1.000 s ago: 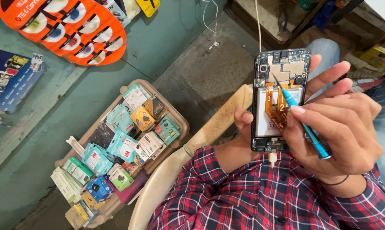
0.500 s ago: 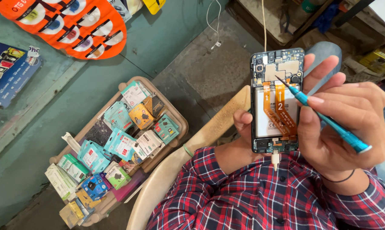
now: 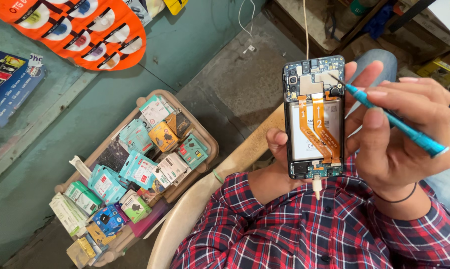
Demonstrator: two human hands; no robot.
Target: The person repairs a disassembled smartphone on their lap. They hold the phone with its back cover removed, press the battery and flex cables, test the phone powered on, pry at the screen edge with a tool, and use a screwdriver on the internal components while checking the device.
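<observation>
I hold a phone [image 3: 313, 117] upright in my left hand [image 3: 277, 149], its back cover off and its insides facing me. My left hand is closed round it from behind: the thumb lies along the left edge, and the fingertips [image 3: 364, 74] show past the right edge. Two orange ribbon cables [image 3: 318, 130] run down over the pale battery [image 3: 304, 144], from the board at the top to the small board at the bottom. A white cable [image 3: 316, 189] is plugged into the bottom edge and hangs over my plaid sleeve [image 3: 295, 229].

My right hand [image 3: 409, 134] is closed in a pinch on a teal screwdriver [image 3: 394, 122], thumb and fingers wrapped round the shaft. The handle end sticks out to the right past my knuckles. The thin metal tip reaches left and touches the board near the phone's top right corner, just beside the camera parts. A dark band sits on that wrist.

To the left, well apart from the phone, a tan tray [image 3: 205, 134] stands on the floor, heaped with small boxes [image 3: 135, 169] in teal, green, orange and white. Far left, orange packs [image 3: 85, 30] lie on a green surface [image 3: 195, 55].
</observation>
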